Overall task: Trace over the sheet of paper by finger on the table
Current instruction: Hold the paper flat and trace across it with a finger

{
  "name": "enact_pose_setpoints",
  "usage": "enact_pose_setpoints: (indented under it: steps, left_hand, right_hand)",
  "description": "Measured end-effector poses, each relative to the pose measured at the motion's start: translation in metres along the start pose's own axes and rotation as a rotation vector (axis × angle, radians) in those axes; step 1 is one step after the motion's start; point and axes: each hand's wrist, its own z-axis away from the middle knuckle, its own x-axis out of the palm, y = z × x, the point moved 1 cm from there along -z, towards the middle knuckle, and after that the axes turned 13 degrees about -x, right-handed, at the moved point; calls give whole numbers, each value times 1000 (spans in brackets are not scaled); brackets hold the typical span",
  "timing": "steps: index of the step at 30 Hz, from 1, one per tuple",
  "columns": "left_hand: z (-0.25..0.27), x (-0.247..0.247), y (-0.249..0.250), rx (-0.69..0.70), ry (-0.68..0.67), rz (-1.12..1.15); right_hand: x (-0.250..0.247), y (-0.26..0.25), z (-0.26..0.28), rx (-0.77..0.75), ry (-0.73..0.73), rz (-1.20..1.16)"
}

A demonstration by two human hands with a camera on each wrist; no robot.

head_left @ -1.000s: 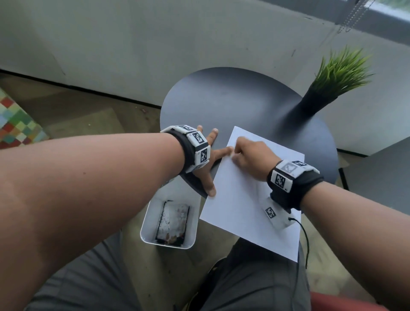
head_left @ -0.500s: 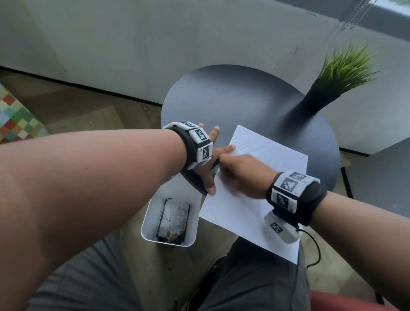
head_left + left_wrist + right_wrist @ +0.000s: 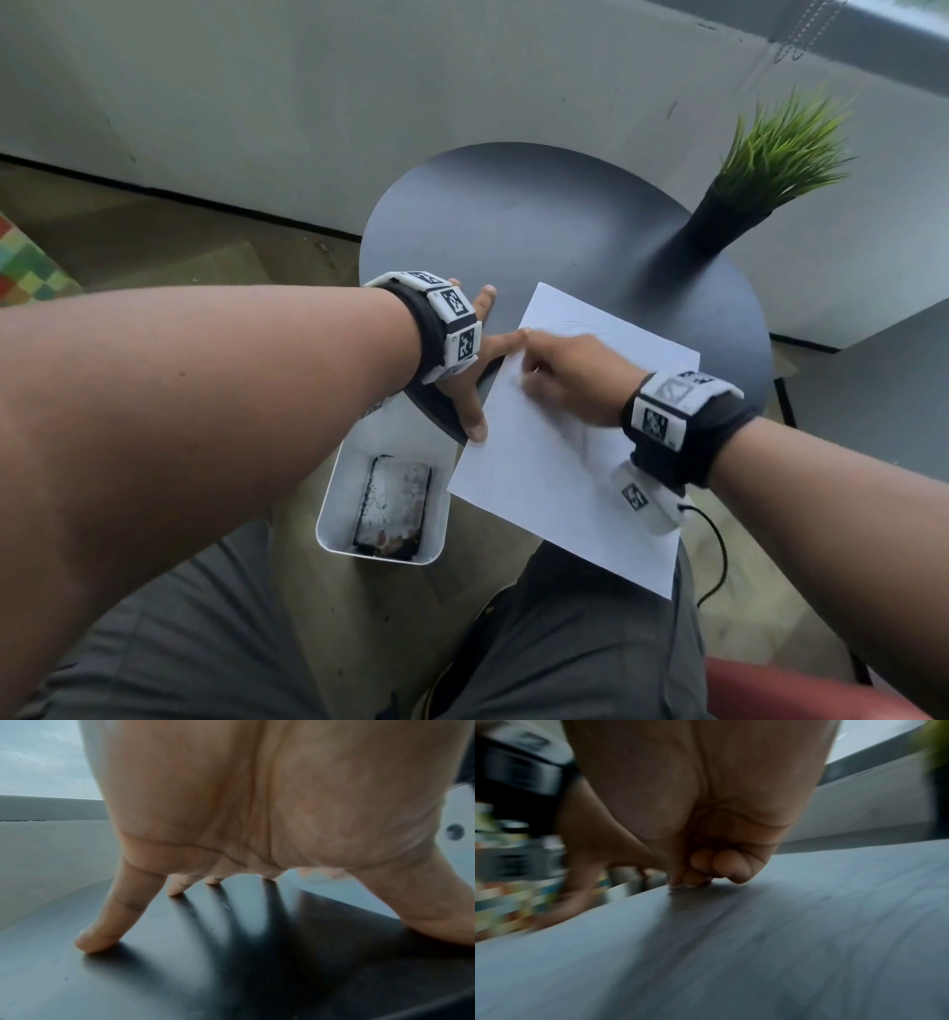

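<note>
L hand [image 3: 475,360] fingers spread, tips on round black table [image 3: 565,231]; R hand [image 3: 570,375] curled, index out on paper sheet [image 3: 544,462].

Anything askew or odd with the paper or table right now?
Yes: the sheet of paper lies skewed on the round table, its near end overhanging the edge above the lap. The left hand presses its left edge; the right hand rests on it.
</note>
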Motion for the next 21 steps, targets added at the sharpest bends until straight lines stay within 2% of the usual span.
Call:
enact_pose_setpoints:
  steps: [2, 4, 6, 7, 8, 9, 12, 13, 14, 15, 17, 18, 19, 20, 21]
  left_hand:
    - [0, 0, 0, -11, -12, -2]
    - [1, 0, 0, -16, -11, -3]
    - [2, -1, 0, -13, -10, -16]
    - [3, -2, 0, -15, -9, -26]
    - [3, -2, 0, -17, -8, -32]
    - [2, -2, 1, -16, -7, -32]
    - [1, -1, 0, -16, -15, -19]
    - [1, 0, -1, -17, -19, -18]
    - [1, 0, 0, -16, -21, -18]
    - [1, -1, 0, -14, -20, -20]
    - [1, -1, 0, -14, -17, -28]
    - [0, -1, 0, -15, -17, -28]
    - [0, -1, 0, -15, -19, -30]
    - [0, 0, 1, -11, -17, -29]
    - [-1, 0, 1, -8, -14, -26]
  right_hand:
    - [-4, 15, -3, 190, 113, 29]
    - [6, 0, 1, 78, 112, 70]
    - [17, -31, 13, -153, -37, 40]
    - [19, -37, 20, -219, -124, 3]
    - [16, -33, 22, -242, -170, -6]
    - [13, -23, 20, -234, -150, 8]
    - [1, 15, 10, 63, 113, 35]
    - [3, 19, 9, 138, 154, 52]
    - [8, 15, 10, 112, 150, 82]
    - [13, 2, 12, 23, 111, 92]
    - [22, -27, 20, -202, -66, 46]
    - [21, -30, 25, -252, -159, 20]
    - [17, -25, 24, -264, -190, 21]
    - [12, -15, 20, -229, -159, 29]
    - [6, 1, 14, -128, -76, 18]
